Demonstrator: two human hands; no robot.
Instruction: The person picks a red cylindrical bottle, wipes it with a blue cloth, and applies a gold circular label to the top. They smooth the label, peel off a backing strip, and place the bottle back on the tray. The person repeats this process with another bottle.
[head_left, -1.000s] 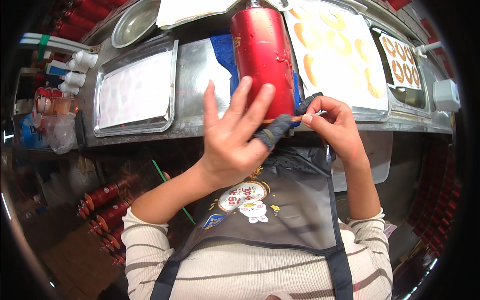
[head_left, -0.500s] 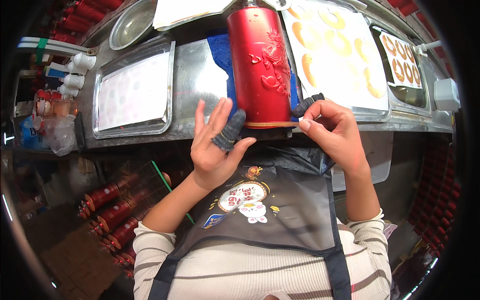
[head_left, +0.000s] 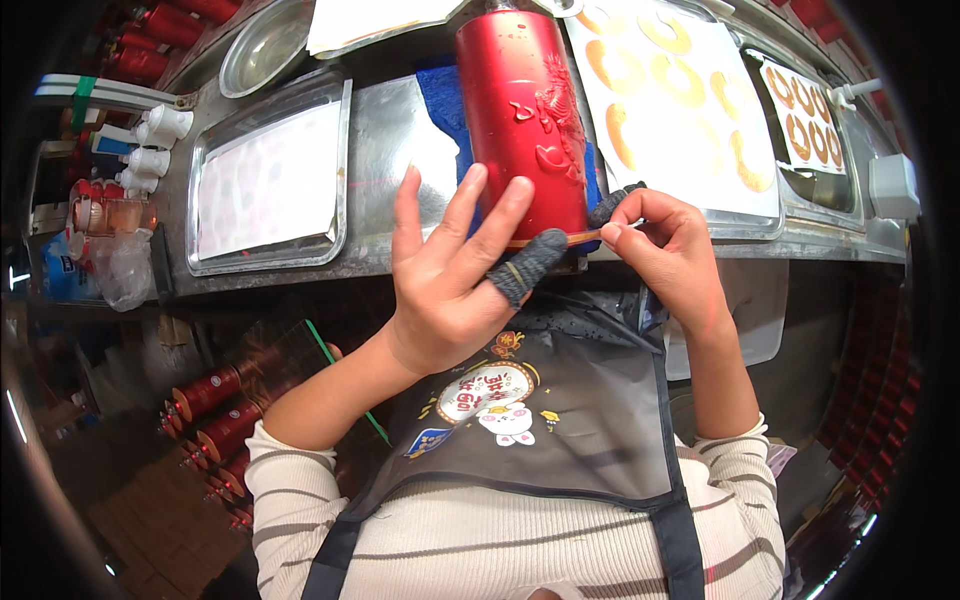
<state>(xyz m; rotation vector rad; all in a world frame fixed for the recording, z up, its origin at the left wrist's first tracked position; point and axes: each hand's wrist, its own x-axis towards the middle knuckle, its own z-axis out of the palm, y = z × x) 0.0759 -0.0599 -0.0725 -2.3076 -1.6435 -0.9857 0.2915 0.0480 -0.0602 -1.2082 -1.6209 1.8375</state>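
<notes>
A red bottle (head_left: 515, 120) with a raised relief lies on a blue cloth (head_left: 440, 100), its base toward me. Along the base edge runs a thin golden-brown strip (head_left: 580, 238). My right hand (head_left: 665, 255) pinches the strip's right end between thumb and a finger; the exact grip is partly hidden. Another finger, in a grey knit cover, rests against the bottle's right side. My left hand (head_left: 455, 275) is open, fingers spread, before the bottle's lower left. Its index finger, also in a grey knit cover, reaches the base edge; whether it touches is unclear. The left thumb is hidden.
On the metal counter, a tray (head_left: 345, 190) with a pale sheet stands left, a metal bowl (head_left: 235, 70) behind it. A white sheet of golden crescent stickers (head_left: 690, 150) lies right, with a smaller sticker sheet (head_left: 800, 115) beyond. Red bottles (head_left: 225, 430) stand below left.
My left hand has moved right, its covered index finger swinging to the bottle's base edge. The bottle has turned slightly, and the strip now slants up to my right thumb. My right hand has barely moved.
</notes>
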